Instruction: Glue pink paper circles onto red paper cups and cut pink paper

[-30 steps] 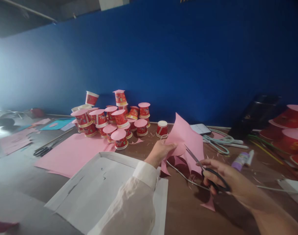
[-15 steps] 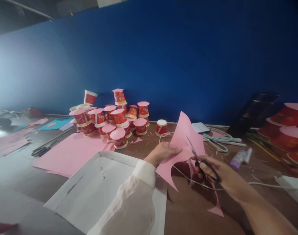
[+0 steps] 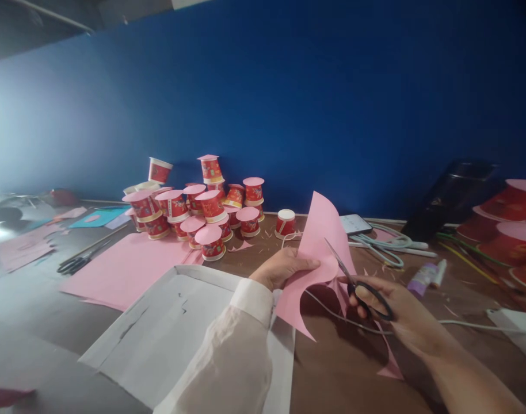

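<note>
My left hand [image 3: 284,268] pinches a sheet of pink paper [image 3: 318,233] along its left side, holding it upright above the brown table. The lower edge of the sheet is cut in curves. Through the handles of black-handled scissors [image 3: 369,296] go the fingers of my right hand [image 3: 390,305]; the blades lie against the paper, partly hidden by it. A thin pink strip [image 3: 388,359] hangs below my right hand. Behind the paper stands an upturned red paper cup [image 3: 285,224] with a white base.
Stacked red cups with pink discs [image 3: 210,207] stand at back left, near pink sheets [image 3: 129,264] and another pair of scissors [image 3: 79,261]. A white box lid [image 3: 159,328] lies under my left arm. Rightward are a phone [image 3: 355,224], cables [image 3: 386,250] and a glue stick [image 3: 422,279].
The pink sheet has tilted and shifted slightly left, with the scissor blades moving a little left too. The hanging strip has swung slightly right.
</note>
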Motion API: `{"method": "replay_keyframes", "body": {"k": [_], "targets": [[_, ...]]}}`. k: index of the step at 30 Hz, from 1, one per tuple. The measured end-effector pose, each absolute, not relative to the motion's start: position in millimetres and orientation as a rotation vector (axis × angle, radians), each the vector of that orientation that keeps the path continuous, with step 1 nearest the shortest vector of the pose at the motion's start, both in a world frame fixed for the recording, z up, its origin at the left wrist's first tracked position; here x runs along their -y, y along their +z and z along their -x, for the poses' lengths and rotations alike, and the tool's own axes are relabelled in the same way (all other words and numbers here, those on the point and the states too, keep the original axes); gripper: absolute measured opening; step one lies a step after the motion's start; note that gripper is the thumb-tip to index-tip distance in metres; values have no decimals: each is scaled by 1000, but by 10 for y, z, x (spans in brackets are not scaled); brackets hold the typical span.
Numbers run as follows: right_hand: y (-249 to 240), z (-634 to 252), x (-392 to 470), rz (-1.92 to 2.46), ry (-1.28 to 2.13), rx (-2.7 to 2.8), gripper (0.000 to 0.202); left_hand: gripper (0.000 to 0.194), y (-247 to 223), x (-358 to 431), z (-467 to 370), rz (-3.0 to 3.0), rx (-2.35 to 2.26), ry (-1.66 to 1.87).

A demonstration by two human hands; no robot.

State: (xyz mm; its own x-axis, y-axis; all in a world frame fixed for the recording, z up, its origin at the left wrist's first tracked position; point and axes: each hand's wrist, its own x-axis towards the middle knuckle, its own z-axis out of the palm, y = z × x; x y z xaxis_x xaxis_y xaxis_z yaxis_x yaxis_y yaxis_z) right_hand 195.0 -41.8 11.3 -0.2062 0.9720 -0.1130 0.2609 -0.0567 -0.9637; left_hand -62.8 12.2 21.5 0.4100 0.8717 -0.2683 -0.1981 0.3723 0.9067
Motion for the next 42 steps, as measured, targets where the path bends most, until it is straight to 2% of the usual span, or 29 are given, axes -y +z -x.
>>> {"method": "replay_keyframes", "body": {"k": [8, 14, 22, 29, 36, 42], "targets": [[78, -1953, 428, 1347, 1405, 1441, 79, 50, 210, -132, 676, -931, -836, 795], [51, -1957, 434, 1359, 1440, 1391, 77, 45, 226, -133, 716, -947, -829, 778], [51, -1959, 403, 1372, 1409, 1404, 71, 52, 208, -144, 696, -953, -859, 786], [52, -1974, 394, 1405, 1378, 1473, 60, 37, 303, -97, 638, -931, -924, 810], [41, -1991, 403, 1416, 1354, 1484, 72, 28, 318, -107, 678, -927, -921, 777], [43, -2002, 413, 1432, 1348, 1514, 66, 28, 325, -95, 686, -926, -904, 789]]}}
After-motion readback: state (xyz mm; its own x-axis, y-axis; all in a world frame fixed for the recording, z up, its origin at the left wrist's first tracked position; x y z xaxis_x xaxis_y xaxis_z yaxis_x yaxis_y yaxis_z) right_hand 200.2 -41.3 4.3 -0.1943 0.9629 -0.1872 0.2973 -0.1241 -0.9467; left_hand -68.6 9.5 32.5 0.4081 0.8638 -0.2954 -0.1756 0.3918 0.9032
